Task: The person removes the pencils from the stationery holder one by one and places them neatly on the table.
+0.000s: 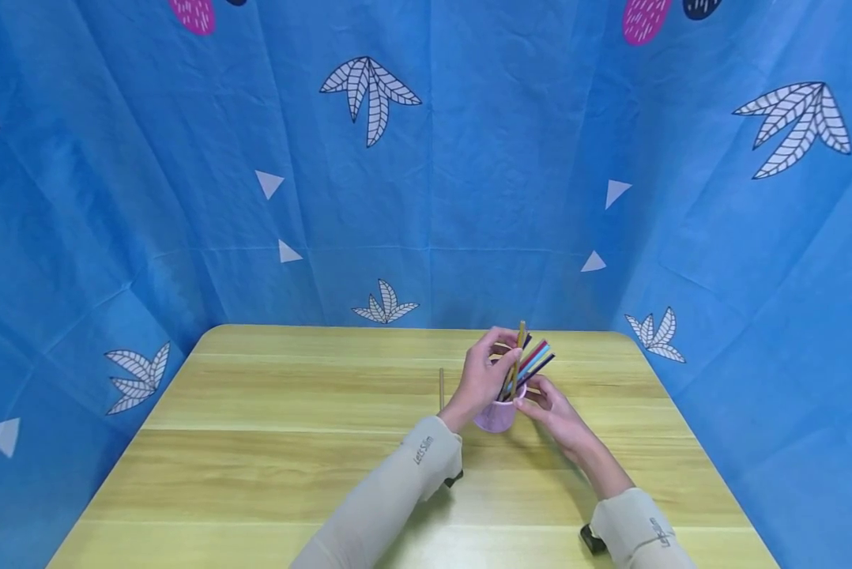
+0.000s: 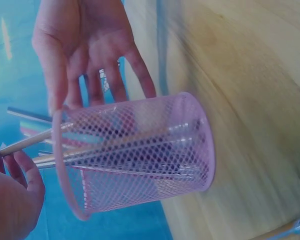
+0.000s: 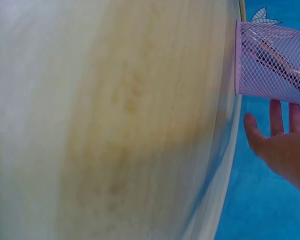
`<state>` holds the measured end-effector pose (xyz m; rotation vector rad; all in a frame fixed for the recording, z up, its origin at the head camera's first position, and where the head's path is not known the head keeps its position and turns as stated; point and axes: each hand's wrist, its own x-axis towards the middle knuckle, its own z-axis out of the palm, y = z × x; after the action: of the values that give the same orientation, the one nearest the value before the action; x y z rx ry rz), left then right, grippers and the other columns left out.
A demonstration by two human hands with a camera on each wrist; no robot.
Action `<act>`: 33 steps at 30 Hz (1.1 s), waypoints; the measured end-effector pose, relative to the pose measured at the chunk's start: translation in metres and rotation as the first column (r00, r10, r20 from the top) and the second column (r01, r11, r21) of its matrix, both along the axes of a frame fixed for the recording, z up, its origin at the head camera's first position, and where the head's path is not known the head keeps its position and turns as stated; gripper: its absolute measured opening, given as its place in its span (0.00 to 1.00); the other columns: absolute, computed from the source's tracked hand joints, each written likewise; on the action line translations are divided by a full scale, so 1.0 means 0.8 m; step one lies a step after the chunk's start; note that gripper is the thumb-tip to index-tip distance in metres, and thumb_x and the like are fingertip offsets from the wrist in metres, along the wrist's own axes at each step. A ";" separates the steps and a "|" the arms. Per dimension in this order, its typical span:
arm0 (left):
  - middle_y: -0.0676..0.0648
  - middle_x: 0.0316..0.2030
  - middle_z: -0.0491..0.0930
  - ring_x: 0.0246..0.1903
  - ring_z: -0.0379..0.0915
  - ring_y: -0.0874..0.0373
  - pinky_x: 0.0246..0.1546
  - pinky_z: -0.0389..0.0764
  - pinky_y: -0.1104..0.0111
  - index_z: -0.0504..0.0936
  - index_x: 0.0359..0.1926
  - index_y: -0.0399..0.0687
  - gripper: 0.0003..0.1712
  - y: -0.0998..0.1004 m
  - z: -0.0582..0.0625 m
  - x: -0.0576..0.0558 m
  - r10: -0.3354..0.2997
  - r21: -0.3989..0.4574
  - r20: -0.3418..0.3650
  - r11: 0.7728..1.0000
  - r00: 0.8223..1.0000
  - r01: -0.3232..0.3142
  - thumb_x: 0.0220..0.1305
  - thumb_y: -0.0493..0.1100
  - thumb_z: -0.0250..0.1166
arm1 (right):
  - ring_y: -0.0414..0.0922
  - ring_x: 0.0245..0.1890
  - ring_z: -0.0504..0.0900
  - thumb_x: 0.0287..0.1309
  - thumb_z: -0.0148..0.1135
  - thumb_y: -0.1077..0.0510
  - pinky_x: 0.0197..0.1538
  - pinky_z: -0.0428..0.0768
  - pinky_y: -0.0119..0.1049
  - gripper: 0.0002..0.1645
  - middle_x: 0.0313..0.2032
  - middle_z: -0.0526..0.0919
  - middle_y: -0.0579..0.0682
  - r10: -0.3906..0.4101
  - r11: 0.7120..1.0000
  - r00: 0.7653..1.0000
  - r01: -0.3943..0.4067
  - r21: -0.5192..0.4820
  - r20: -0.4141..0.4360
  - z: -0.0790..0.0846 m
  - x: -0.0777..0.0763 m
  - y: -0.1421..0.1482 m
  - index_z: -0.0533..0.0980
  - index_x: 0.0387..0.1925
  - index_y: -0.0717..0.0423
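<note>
A pink mesh pen holder [image 1: 493, 416] stands upright on the table, with several pencils [image 1: 537, 356] in dark, red and light blue leaning out of it. My left hand [image 1: 481, 378] is above its rim and pinches a gold-coloured pencil [image 1: 519, 356] between thumb and fingers. That pencil's lower part is down inside the holder, showing through the mesh in the left wrist view. My right hand [image 1: 556, 415] is at the holder's right side, its thumb by the rim. In the left wrist view the fingers [image 2: 138, 70] of that hand extend fairly straight to the mesh wall.
A thin tan stick [image 1: 441, 387] lies on the wooden table [image 1: 291, 442] left of the holder, partly hidden behind my left wrist. Blue patterned curtains [image 1: 469, 197] hang behind the table and at both sides.
</note>
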<state>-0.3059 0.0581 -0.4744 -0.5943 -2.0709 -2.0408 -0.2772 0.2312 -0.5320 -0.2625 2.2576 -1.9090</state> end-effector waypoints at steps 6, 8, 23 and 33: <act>0.37 0.49 0.83 0.44 0.81 0.54 0.49 0.89 0.54 0.81 0.53 0.43 0.12 -0.005 0.009 0.001 0.006 0.042 -0.003 0.999 1.000 -0.006 0.71 0.35 0.65 | 0.64 0.73 0.64 0.70 0.61 0.62 0.76 0.68 0.53 0.36 0.71 0.65 0.68 -0.004 1.000 1.000 0.004 0.004 -0.004 -0.002 0.000 -0.001 0.58 0.73 0.68; 0.38 0.48 0.83 0.44 0.81 0.53 0.49 0.89 0.54 0.81 0.52 0.43 0.11 -0.008 0.013 0.001 0.007 0.055 -0.015 0.998 1.000 -0.006 0.71 0.35 0.65 | 0.64 0.73 0.64 0.70 0.61 0.62 0.76 0.68 0.53 0.36 0.71 0.66 0.69 -0.001 1.000 1.000 0.001 0.005 -0.004 -0.002 0.000 0.000 0.58 0.72 0.69; 0.36 0.47 0.80 0.42 0.79 0.60 0.48 0.89 0.66 0.79 0.53 0.38 0.12 -0.031 0.033 0.004 0.020 0.142 -0.044 0.990 0.999 -0.014 0.71 0.32 0.63 | 0.67 0.75 0.61 0.71 0.60 0.61 0.78 0.61 0.62 0.37 0.72 0.64 0.70 0.013 1.000 1.000 -0.013 -0.012 -0.001 0.002 0.002 0.002 0.57 0.73 0.69; 0.35 0.46 0.79 0.43 0.80 0.53 0.47 0.88 0.66 0.77 0.55 0.38 0.12 -0.054 0.049 0.011 0.020 0.148 -0.094 0.989 0.995 -0.005 0.73 0.32 0.61 | 0.66 0.76 0.60 0.71 0.61 0.60 0.78 0.60 0.62 0.38 0.73 0.63 0.69 0.015 1.000 1.000 -0.015 -0.009 0.017 0.003 0.003 0.001 0.56 0.74 0.67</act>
<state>-0.2969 0.0153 -0.4355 -0.6379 -1.8467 -2.0928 -0.2745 0.2317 -0.5297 -0.2627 2.2297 -1.9071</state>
